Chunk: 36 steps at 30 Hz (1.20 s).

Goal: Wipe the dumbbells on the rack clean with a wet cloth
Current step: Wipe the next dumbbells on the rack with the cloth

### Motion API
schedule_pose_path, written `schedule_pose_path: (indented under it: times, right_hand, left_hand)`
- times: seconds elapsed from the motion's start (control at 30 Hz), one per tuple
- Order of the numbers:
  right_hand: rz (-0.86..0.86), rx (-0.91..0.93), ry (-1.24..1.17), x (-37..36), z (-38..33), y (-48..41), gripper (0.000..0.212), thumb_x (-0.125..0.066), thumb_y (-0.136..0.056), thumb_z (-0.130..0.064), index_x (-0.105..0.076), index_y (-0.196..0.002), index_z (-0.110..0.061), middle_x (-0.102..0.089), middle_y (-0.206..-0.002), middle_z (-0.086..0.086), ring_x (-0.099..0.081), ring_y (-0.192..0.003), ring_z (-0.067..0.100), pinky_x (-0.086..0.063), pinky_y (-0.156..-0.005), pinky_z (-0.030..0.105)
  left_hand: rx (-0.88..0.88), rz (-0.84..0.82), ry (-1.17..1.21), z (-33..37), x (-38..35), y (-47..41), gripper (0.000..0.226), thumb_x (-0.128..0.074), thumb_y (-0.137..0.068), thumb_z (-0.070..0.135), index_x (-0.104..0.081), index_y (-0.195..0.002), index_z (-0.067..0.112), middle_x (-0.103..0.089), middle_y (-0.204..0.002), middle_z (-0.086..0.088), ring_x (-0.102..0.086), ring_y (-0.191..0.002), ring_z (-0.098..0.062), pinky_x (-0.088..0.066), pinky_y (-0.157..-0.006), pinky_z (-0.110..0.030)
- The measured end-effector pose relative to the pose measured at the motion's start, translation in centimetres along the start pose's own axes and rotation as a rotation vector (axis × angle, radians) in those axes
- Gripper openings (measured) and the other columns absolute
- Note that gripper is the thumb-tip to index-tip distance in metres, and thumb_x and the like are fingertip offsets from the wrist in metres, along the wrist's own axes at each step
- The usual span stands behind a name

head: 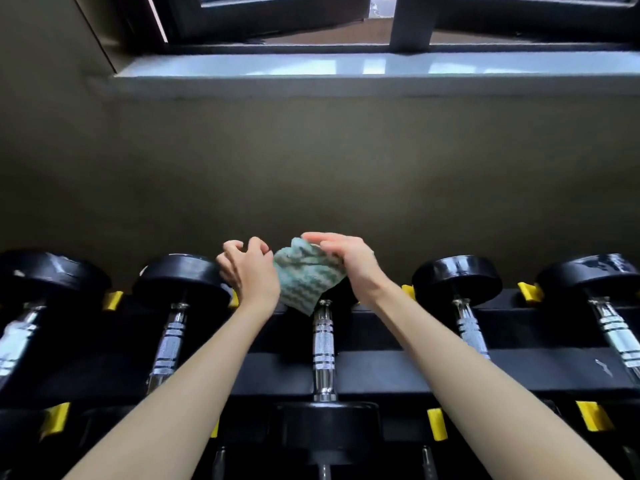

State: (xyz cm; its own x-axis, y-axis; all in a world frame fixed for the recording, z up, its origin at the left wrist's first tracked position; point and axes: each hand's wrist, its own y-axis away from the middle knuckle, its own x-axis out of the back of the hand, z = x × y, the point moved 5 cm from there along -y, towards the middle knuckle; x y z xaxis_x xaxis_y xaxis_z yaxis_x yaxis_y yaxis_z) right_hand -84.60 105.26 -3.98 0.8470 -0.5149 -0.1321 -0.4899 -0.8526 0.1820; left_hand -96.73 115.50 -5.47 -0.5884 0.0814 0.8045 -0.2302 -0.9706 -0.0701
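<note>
- Right hand [349, 263] pinches the green cloth [304, 278] over the middle dumbbell's [323, 344] far head.
- Left hand [251, 271], fingers curled, touches the cloth's left edge; grip unclear.
- Dumbbell lies on the rack [398, 372].

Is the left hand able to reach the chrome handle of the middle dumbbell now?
Probably yes. The left hand holds nothing and hovers just above and left of the handle, which lies bare below the cloth. Nothing blocks the way down.
</note>
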Motion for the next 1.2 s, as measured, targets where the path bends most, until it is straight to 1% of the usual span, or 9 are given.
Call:
schedule_pose_path:
  times: [0.07, 0.23, 0.43, 0.6, 0.73, 0.93, 1.07, 1.13, 1.2]
  right_hand:
    - [0.076, -0.017, -0.068, 1.7, 0.2, -0.6, 0.037, -0.038, -0.089, 0.005, -0.061, -0.118, 0.001, -0.062, -0.116, 0.008, -0.061, -0.095, 0.008, -0.048, -0.083, 0.013]
    - [0.014, -0.026, 0.7, 2.2, 2.9, -1.6, 0.037, -0.027, -0.102, -0.023, -0.054, -0.128, -0.019, -0.051, -0.133, 0.001, -0.041, -0.126, 0.02, -0.028, -0.108, 0.034]
    - [-0.161, 0.01, 1.092, -1.0, 2.2, -3.8, 0.031, -0.027, -0.099, -0.032, -0.049, -0.086, -0.014, -0.048, -0.094, 0.005, -0.044, -0.096, 0.029, -0.035, -0.088, 0.04]
    - [-0.381, -0.27, 0.697, 0.3, 1.4, -4.8, 0.035, -0.037, -0.098, -0.029, -0.061, -0.073, -0.024, -0.061, -0.088, 0.003, -0.05, -0.085, 0.017, -0.039, -0.081, 0.031]
    - [-0.276, -0.355, 0.639, 1.5, 2.7, -5.6, 0.036, -0.04, -0.091, -0.019, -0.052, -0.105, 0.012, -0.05, -0.089, 0.004, -0.042, -0.08, 0.016, -0.034, -0.071, 0.029]
    - [-0.051, -0.31, 0.356, 3.9, 3.8, -4.4, 0.015, -0.054, -0.082, -0.027, -0.054, -0.076, -0.013, -0.048, -0.078, 0.005, -0.043, -0.074, 0.017, -0.033, -0.063, 0.029]
    - [0.101, -0.121, 0.33, 6.2, 5.2, -1.9, 0.054, -0.057, -0.077, -0.045, -0.061, -0.085, 0.008, -0.05, -0.076, 0.001, -0.041, -0.074, 0.013, -0.034, -0.07, 0.029]
    - [0.158, -0.054, 0.337, 6.9, 5.8, -0.3, 0.036, -0.057, -0.089, -0.033, -0.07, -0.102, -0.003, -0.064, -0.094, -0.008, -0.053, -0.088, 0.003, -0.042, -0.084, 0.025]
    - [0.222, -0.005, 0.344, 7.3, 6.7, 1.0, 0.029, -0.054, -0.094, -0.021, -0.065, -0.119, -0.011, -0.062, -0.123, -0.007, -0.054, -0.114, 0.004, -0.04, -0.102, 0.024]
  left_hand:
    - [-0.019, -0.054, 0.017, 0.8, -0.9, 1.1, 0.026, -0.038, -0.098, 0.021, -0.054, -0.112, 0.007, -0.041, -0.126, -0.015, -0.038, -0.115, -0.032, -0.02, -0.096, -0.036]
    - [0.009, -0.293, 0.15, 2.5, -4.9, 3.2, 0.051, -0.021, -0.101, 0.029, -0.027, -0.143, 0.001, -0.029, -0.149, -0.019, -0.024, -0.138, -0.031, -0.017, -0.114, -0.042]
    - [0.299, -0.545, 0.16, 0.1, -6.2, -1.0, 0.038, -0.031, -0.096, 0.023, -0.056, -0.117, 0.002, -0.058, -0.121, -0.019, -0.055, -0.109, -0.034, -0.042, -0.091, -0.037]
    - [0.39, -0.673, 0.285, 0.8, -6.5, -1.7, 0.022, -0.047, -0.091, 0.008, -0.058, -0.073, 0.005, -0.054, -0.07, -0.006, -0.052, -0.055, -0.017, -0.04, -0.057, -0.018]
    - [0.156, -0.695, -0.114, 1.9, -6.3, -3.1, 0.024, -0.038, -0.094, 0.012, -0.06, -0.101, 0.003, -0.06, -0.108, -0.014, -0.054, -0.092, -0.028, -0.039, -0.077, -0.03]
    - [-0.005, -0.5, -0.304, 4.1, -4.8, -1.0, 0.037, -0.027, -0.097, 0.013, -0.045, -0.127, -0.001, -0.048, -0.129, -0.021, -0.044, -0.12, -0.039, -0.038, -0.093, -0.04]
    - [-0.228, -0.328, -0.226, 5.4, -5.2, 2.2, 0.039, -0.024, -0.095, 0.016, -0.039, -0.129, 0.003, -0.048, -0.122, -0.019, -0.047, -0.109, -0.039, -0.038, -0.087, -0.042]
    - [-0.288, -0.309, -0.257, 5.6, -5.2, 3.5, 0.072, -0.006, -0.086, 0.045, -0.032, -0.141, 0.007, -0.04, -0.137, -0.024, -0.039, -0.124, -0.04, -0.03, -0.103, -0.044]
    - [-0.391, -0.301, -0.288, 5.9, -5.4, 4.6, 0.082, -0.001, -0.08, 0.05, -0.034, -0.143, 0.008, -0.035, -0.145, -0.025, -0.034, -0.133, -0.042, -0.027, -0.109, -0.048]
